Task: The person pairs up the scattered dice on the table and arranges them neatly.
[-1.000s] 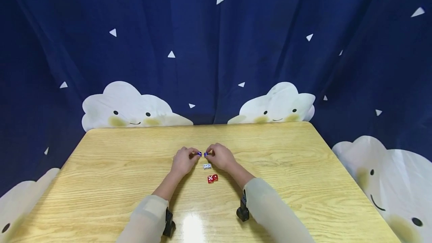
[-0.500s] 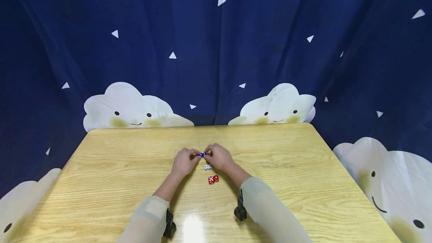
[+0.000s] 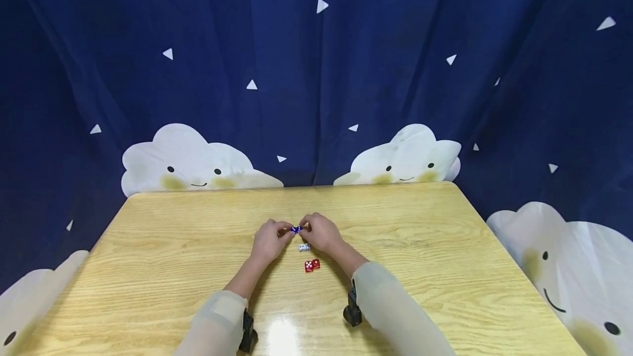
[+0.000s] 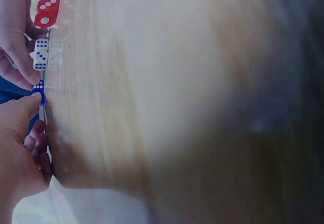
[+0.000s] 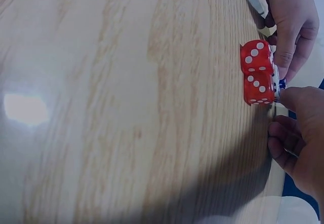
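Two blue dice with white pips meet side by side in the middle of the table. My left hand pinches the left blue die between thumb and fingers. From the other side, my right hand pinches the right blue die. Just nearer to me lies a pair of white dice with dark pips, side by side. Nearer still are two red dice, the right one set slightly farther back. In the right wrist view the red dice largely hide the white and blue ones.
The wooden table extends around both forearms, with a bright light reflection near its front. Behind it hangs a dark blue curtain printed with white triangles and smiling clouds. A small black camera sits at each wrist.
A second ago the two blue dice stood apart with a small gap; the hands have brought them together. The white and red dice keep their places, while the head view has shifted slightly.
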Motion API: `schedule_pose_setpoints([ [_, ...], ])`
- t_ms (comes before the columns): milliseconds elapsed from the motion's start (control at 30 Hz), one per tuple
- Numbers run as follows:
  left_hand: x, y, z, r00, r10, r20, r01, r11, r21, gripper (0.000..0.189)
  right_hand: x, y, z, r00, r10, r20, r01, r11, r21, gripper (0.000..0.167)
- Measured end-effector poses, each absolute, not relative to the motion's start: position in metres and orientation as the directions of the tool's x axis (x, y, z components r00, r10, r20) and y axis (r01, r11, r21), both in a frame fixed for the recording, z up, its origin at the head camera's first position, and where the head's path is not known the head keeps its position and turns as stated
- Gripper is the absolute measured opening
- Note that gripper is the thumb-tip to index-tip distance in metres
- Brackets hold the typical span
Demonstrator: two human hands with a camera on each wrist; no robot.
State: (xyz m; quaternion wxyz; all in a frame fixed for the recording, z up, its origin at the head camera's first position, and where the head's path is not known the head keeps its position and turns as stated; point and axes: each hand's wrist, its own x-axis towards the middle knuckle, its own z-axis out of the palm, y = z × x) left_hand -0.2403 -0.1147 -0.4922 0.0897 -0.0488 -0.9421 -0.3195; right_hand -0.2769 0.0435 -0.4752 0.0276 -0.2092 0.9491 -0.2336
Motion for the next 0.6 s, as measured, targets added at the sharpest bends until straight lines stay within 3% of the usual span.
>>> schedule_pose_setpoints([
  [600, -0.2372, -0.1141, -0.4932, -0.980, 0.012, 0.201, 0.132, 0.793, 0.595, 0.027, -0.2761, 0.0465, -0.4764, -0.905, -0.422, 0.058, -0.401, 0.797, -0.451, 0.023],
])
